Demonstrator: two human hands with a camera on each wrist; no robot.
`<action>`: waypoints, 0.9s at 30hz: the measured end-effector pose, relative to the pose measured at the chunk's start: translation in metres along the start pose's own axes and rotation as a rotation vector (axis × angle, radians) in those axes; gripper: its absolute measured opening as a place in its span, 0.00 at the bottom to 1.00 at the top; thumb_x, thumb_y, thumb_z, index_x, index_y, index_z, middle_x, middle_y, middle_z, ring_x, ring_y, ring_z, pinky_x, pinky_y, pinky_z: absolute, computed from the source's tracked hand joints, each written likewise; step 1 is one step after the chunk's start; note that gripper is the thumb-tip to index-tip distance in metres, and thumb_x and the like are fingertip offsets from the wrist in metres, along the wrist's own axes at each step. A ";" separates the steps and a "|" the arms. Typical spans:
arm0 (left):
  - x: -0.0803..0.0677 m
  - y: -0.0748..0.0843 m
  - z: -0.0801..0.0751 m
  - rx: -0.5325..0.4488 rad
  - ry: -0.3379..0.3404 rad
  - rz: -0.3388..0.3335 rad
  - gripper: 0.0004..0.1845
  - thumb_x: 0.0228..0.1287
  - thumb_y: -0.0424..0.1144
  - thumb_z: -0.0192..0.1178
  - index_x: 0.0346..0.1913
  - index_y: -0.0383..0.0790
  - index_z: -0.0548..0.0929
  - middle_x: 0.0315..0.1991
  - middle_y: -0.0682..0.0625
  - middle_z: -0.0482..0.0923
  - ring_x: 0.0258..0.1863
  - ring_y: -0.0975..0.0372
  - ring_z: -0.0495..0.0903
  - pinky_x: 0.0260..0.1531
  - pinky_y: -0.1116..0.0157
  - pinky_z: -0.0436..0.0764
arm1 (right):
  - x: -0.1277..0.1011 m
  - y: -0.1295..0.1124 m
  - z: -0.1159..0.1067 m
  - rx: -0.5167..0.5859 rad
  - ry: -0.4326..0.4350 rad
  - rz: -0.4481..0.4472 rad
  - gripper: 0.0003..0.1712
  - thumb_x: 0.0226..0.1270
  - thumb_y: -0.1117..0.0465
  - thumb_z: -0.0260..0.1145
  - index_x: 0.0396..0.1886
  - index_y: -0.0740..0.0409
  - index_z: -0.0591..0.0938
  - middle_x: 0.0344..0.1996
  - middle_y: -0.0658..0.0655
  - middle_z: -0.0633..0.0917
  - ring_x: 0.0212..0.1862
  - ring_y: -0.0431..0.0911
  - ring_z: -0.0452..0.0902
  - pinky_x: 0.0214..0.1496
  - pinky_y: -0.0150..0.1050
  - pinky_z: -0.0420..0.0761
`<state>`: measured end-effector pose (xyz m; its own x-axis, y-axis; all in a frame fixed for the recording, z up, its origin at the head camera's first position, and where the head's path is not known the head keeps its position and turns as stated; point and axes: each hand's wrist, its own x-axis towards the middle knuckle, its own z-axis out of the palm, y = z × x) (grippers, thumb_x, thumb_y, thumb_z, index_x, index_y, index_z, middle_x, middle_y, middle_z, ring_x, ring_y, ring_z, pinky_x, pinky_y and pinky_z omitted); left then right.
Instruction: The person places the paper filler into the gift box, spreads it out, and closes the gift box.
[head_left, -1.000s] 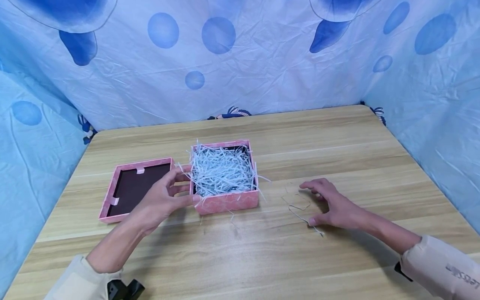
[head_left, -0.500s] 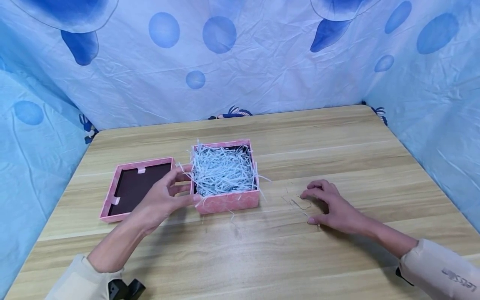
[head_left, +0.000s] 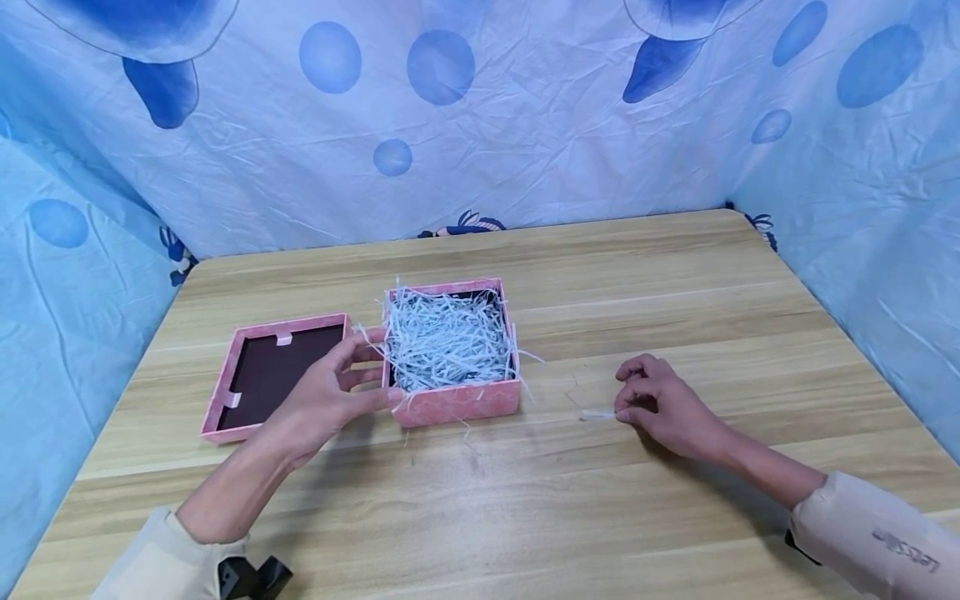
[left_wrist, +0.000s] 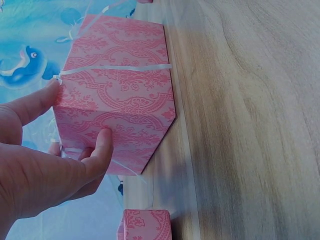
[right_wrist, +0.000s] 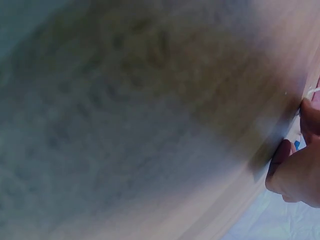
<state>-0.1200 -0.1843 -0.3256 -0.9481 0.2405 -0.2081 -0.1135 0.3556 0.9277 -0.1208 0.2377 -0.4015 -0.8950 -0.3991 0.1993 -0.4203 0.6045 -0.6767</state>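
Note:
A pink patterned box (head_left: 457, 404) stands on the table, heaped with pale blue shredded paper (head_left: 446, 337). My left hand (head_left: 318, 400) holds its left side, the thumb at the front corner and the other fingers along the side wall. In the left wrist view, paper strips hang over the box (left_wrist: 117, 90). To the right, my right hand (head_left: 663, 408) is low over the table, thumb and fingertips pinching a thin pale paper strip (head_left: 597, 415). The right wrist view catches only part of this hand (right_wrist: 297, 170) at its edge.
An upturned pink box lid (head_left: 221, 392) with a dark inside lies left of the box, partly behind my left forearm. Loose shreds lie on the wooden table (head_left: 525, 517) before and right of the box. A blue patterned curtain (head_left: 525, 125) borders the table.
My right hand's fingers have closed together and gathered up loose paper strips from the table. The left hand and the box have stayed in place.

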 end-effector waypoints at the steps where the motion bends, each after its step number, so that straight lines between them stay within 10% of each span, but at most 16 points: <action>1: 0.000 0.000 0.000 0.001 0.000 0.000 0.43 0.54 0.44 0.72 0.71 0.50 0.61 0.60 0.44 0.67 0.63 0.49 0.69 0.50 0.64 0.78 | 0.000 0.000 0.001 -0.011 0.005 -0.014 0.17 0.50 0.76 0.72 0.22 0.48 0.81 0.47 0.59 0.75 0.49 0.50 0.65 0.48 0.31 0.64; 12: 0.001 -0.001 0.000 -0.002 -0.006 0.004 0.43 0.54 0.43 0.72 0.71 0.50 0.61 0.60 0.43 0.67 0.63 0.48 0.69 0.49 0.64 0.79 | 0.002 0.004 0.005 -0.096 0.005 -0.101 0.20 0.49 0.78 0.70 0.18 0.50 0.74 0.40 0.55 0.75 0.46 0.46 0.62 0.47 0.33 0.62; 27: 0.001 -0.001 0.000 -0.002 -0.001 0.007 0.43 0.54 0.43 0.72 0.71 0.50 0.61 0.60 0.43 0.67 0.63 0.49 0.69 0.49 0.66 0.79 | 0.011 -0.005 -0.005 0.049 -0.004 0.106 0.14 0.57 0.75 0.66 0.21 0.54 0.77 0.38 0.52 0.77 0.46 0.48 0.66 0.45 0.33 0.67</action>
<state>-0.1206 -0.1845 -0.3266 -0.9485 0.2437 -0.2024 -0.1079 0.3520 0.9298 -0.1293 0.2335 -0.3922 -0.9334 -0.3373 0.1222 -0.3154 0.6093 -0.7276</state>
